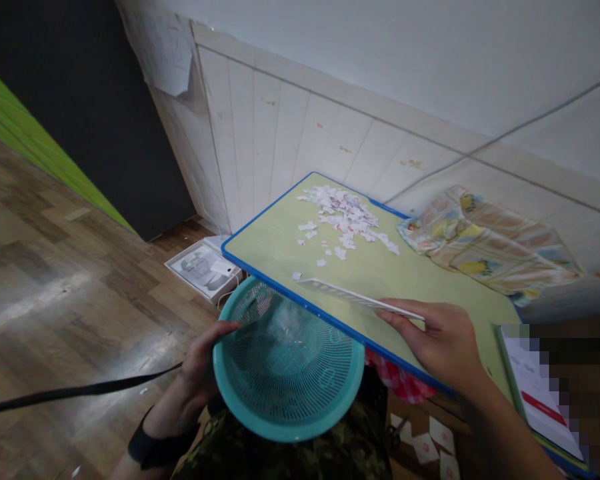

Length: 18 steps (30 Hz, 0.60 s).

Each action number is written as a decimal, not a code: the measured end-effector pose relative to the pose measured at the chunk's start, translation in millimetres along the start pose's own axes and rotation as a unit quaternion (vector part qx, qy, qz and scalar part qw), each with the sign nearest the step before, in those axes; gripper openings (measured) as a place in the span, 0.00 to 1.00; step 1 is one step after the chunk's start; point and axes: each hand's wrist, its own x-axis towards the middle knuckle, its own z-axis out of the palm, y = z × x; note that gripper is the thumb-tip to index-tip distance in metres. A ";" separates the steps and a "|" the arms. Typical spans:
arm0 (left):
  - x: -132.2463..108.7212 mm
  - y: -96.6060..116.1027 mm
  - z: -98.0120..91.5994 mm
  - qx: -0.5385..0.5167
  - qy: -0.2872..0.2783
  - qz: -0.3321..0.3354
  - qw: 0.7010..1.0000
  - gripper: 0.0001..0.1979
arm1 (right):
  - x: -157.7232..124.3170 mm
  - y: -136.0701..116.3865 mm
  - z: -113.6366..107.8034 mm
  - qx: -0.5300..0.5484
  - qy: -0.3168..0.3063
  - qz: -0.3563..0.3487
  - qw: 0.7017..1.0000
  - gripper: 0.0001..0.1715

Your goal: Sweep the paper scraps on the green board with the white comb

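Note:
My left hand [200, 363] grips the left rim of a teal plastic basket [290, 427], thumb over the edge. The basket tilts against the near blue edge of a pale green table [275, 240]. Inside it lies some clear, crumpled plastic [285, 327]. In my right hand [443, 340] is a thin white flat strip [350, 293] with a slotted side, pinched at its right end. Its far end rests on or just above the tabletop, close to a small paper scrap [297, 275]. Beyond it spreads a heap of torn white paper pieces [347, 213].
A patterned cloth [480, 240] lies at the table's back right by the wall. A white sheet with a red band [540, 393] sits at the right end. On the floor are an open box [203, 270], scissors [396, 432] and several white cards [425, 448].

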 end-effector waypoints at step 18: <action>-1.1 0.0 -0.3 -0.013 -0.001 -0.012 1.000 0.13 | 3.2 2.2 -8.5 -0.021 0.009 0.006 1.000 0.11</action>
